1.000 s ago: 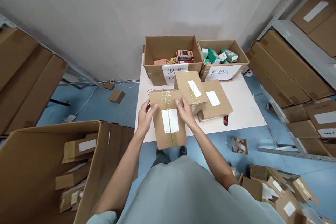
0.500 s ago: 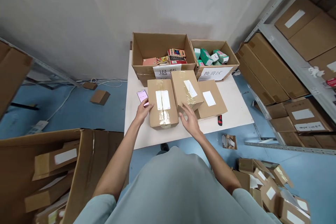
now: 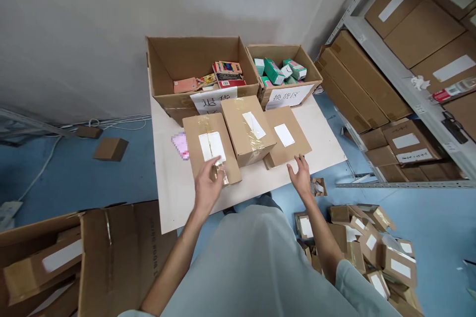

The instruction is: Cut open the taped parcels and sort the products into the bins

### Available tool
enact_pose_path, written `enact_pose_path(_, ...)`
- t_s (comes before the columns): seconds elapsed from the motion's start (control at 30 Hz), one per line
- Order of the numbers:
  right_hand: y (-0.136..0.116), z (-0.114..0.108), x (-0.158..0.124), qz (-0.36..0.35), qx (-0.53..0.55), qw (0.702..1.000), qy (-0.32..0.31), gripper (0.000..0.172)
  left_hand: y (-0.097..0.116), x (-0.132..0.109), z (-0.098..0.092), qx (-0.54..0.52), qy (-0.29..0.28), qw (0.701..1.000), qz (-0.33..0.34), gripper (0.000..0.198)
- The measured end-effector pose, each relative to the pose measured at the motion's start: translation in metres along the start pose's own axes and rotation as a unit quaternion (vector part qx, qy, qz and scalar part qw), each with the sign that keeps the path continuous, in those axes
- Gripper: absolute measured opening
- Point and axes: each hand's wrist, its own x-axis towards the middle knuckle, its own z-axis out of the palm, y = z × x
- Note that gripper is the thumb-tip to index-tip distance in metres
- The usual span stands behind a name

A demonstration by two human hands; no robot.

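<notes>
Three taped cardboard boxes with white labels lie on the white table: a left box, a middle box and a flatter right box. My left hand is over the near end of the left box, by its label and tape, fingers curved and thumb apart. At the table's front edge, just off the right box's near corner, my right hand has thumb and fingers spread. A small dark bit shows at its fingertips; the red-and-black cutter seen there before is mostly hidden. A phone, blurred, lies left of the boxes.
Behind stand an open carton with books and another carton with green packs, both with paper signs. A big open carton is at lower left. Shelving stands right, and small boxes are heaped on the floor.
The view has shifted right. My left hand has moved from beside the phone onto the left box. My right hand has left the middle box and moved right, to where the cutter lay.
</notes>
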Motion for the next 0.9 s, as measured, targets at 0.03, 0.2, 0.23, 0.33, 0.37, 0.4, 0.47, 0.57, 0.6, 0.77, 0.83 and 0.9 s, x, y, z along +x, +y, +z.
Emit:
enact_pose_path(0.03,0.013,0.0,0.01,0.001,-0.01,1.0,-0.003,0.08,0.011,-0.007,0.011,-0.016,-0.05,0.999,0.008,0.045)
enact_pose_path(0.2,0.073,0.011,0.061,0.004,-0.047,0.997,-0.061,0.102,0.021,-0.023,0.105,0.021,-0.237,0.971,0.026,0.055)
enact_pose_path(0.23,0.082,0.014,0.068,0.0,-0.051,0.996,-0.075,0.104,0.017,-0.021,0.128,0.039,-0.259,0.965,0.006,0.059)
enact_pose_path(0.33,0.105,0.019,0.081,-0.024,-0.059,0.993,-0.097,0.105,0.005,-0.01,0.195,0.084,-0.286,0.952,-0.073,0.067)
enact_pose_path(0.37,0.111,0.02,0.083,-0.032,-0.059,0.993,-0.101,0.106,0.004,-0.006,0.214,0.09,-0.284,0.951,-0.087,0.07)
enact_pose_path(0.4,0.115,0.02,0.085,-0.039,-0.057,0.992,-0.106,0.107,0.004,-0.002,0.23,0.091,-0.274,0.953,-0.093,0.073)
enact_pose_path(0.47,0.124,0.019,0.089,-0.049,-0.045,0.991,-0.119,0.11,0.008,0.002,0.256,0.084,-0.239,0.963,-0.094,0.077)
enact_pose_path(0.57,0.141,0.013,0.1,-0.053,-0.01,0.99,-0.134,0.113,0.025,-0.003,0.281,0.083,-0.177,0.977,-0.084,0.084)
enact_pose_path(0.6,0.149,0.009,0.106,-0.047,0.004,0.989,-0.137,0.113,0.033,-0.006,0.288,0.089,-0.164,0.98,-0.075,0.088)
enact_pose_path(0.77,0.192,-0.011,0.139,0.017,0.07,0.985,-0.158,0.111,0.079,-0.018,0.327,0.136,-0.156,0.978,0.009,0.1)
enact_pose_path(0.83,0.201,-0.012,0.149,0.047,0.097,0.98,-0.169,0.107,0.095,-0.015,0.339,0.151,-0.159,0.975,0.043,0.098)
enact_pose_path(0.9,0.202,-0.008,0.154,0.067,0.129,0.971,-0.188,0.105,0.107,-0.009,0.346,0.17,-0.159,0.971,0.064,0.098)
